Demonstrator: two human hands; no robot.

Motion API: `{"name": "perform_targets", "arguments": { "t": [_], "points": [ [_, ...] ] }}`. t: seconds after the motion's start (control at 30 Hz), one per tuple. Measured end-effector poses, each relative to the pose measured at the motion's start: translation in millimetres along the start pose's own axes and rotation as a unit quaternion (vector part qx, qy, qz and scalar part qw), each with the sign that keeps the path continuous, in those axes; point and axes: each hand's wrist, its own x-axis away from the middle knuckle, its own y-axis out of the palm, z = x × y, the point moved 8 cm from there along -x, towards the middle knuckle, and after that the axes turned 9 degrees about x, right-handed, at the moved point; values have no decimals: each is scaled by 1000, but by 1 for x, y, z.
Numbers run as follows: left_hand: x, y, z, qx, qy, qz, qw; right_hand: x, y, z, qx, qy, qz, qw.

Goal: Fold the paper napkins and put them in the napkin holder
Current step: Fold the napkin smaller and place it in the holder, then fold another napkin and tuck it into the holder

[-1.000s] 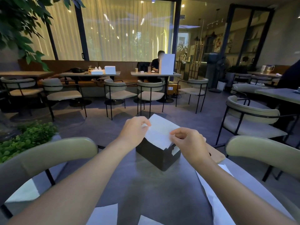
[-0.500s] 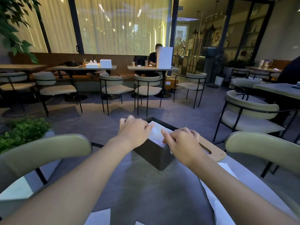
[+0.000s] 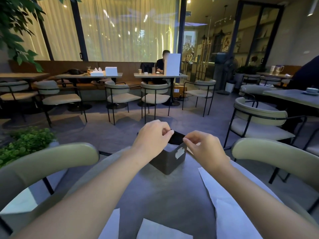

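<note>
Both hands over the holder rim. My left hand (image 3: 152,135) is loosely curled, fingertips at the far-left edge, nothing visibly gripped. My right hand (image 3: 202,146) is pinched at the near-right corner; can't tell if any paper is in the pinch. The dark, square, open-top napkin holder (image 3: 166,162) sits directly under both hands. Next sheets are nearer me: long white paper napkin (image 3: 222,206) under my right forearm, long axis running away from me, right hand closer. Versus a second ago: the white sheet I held above the box has dropped inside.
</note>
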Motion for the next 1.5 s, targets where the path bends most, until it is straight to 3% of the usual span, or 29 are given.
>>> {"name": "perform_targets", "arguments": {
  "t": [0.3,0.7,0.87,1.03,1.23,1.3,1.4,1.5],
  "points": [
    [33,54,60,62,15,-79,995,32,-38,43,15,46,-28,998],
    [55,139,66,44,-17,-157,986,65,-40,105,35,82,-71,993],
    [61,160,56,-46,-2,-159,986,70,-34,119,64,96,-90,989],
    [65,164,50,-50,5,-134,990,77,-22,124,141,87,-126,978],
    [68,163,61,-52,40,-122,990,73,-13,132,112,70,-122,984],
    [66,155,66,-45,51,-103,992,69,-18,136,74,76,-83,991],
    [54,130,74,-19,51,-51,997,64,-37,145,-25,125,-17,992],
    [42,105,84,-9,57,-10,998,65,-32,147,-200,210,-82,954]
  ]
}}
